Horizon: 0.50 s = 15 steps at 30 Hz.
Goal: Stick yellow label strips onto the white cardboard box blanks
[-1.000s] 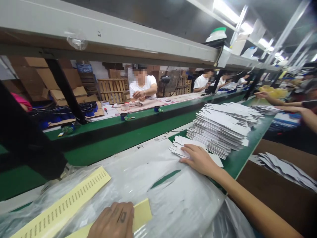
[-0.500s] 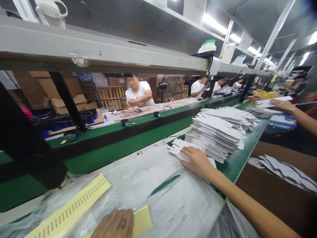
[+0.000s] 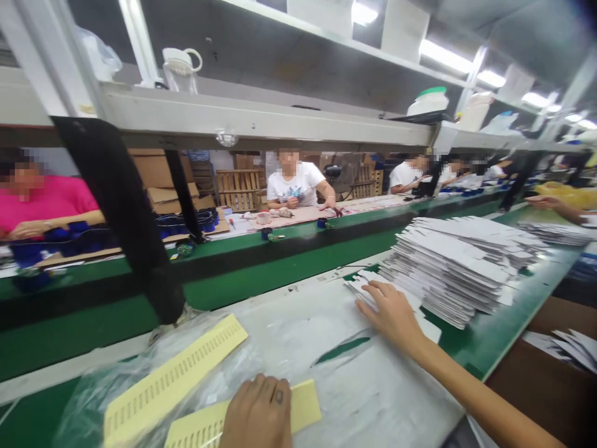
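My left hand [image 3: 259, 410] is at the bottom centre, its curled fingers pressed together over a yellow label sheet [image 3: 305, 404]. Its fingertips are hidden beneath the knuckles. A longer yellow label sheet [image 3: 175, 379] with rows of dark print lies to its left on clear plastic. My right hand [image 3: 394, 314] lies over a small pile of flat white cartons [image 3: 366, 283], fingers stretched and somewhat apart. Right beside that pile rises a tall, uneven stack of the same flat cartons [image 3: 448, 261].
A green conveyor belt [image 3: 252, 274] runs across behind the white work surface [image 3: 298, 336]. Black posts [image 3: 125, 218] hold up a shelf [image 3: 280, 124]. Co-workers sit opposite. At right, a brown box [image 3: 527, 379] contains white cartons, and another person's hand [image 3: 548, 202] shows near yellow plastic.
The view has swung left, bringing a co-worker in pink into sight. Both hands remain at the same things. The other person at right no longer shows a white carton in hand.
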Each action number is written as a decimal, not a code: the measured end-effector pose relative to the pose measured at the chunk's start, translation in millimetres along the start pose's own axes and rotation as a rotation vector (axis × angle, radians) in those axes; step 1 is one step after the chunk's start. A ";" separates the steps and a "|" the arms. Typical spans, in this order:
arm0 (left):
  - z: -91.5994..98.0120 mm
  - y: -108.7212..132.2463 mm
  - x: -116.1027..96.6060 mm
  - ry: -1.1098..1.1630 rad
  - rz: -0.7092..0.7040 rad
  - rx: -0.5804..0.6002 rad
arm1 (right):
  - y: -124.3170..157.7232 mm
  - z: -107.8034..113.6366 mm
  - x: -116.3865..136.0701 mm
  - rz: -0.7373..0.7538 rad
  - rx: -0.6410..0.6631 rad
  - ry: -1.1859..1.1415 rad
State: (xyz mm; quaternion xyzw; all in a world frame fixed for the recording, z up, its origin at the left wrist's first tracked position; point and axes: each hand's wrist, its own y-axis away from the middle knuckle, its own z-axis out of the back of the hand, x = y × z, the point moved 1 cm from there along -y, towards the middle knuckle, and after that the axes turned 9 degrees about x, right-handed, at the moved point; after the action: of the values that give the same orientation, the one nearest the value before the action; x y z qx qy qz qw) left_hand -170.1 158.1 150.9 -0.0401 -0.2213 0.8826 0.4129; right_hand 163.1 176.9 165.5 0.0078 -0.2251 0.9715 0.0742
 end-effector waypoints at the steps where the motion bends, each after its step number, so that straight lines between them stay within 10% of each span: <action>1: 3.3 -1.0 -1.7 0.018 0.013 -0.005 | 11.5 2.8 7.0 0.057 -0.053 -0.057; 7: 20.2 -7.5 -5.0 0.036 0.038 0.043 | 80.9 13.8 52.5 0.395 -0.171 -0.380; 15: 24.2 -14.5 4.3 0.025 -0.075 0.039 | 75.5 24.3 66.2 0.248 -0.279 -0.598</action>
State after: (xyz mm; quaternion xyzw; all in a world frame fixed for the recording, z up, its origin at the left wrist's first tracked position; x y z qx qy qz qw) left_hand -168.8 160.8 179.2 -0.0349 -0.2001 0.8701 0.4490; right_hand 86.1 108.5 157.6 0.2542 -0.3669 0.8877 -0.1130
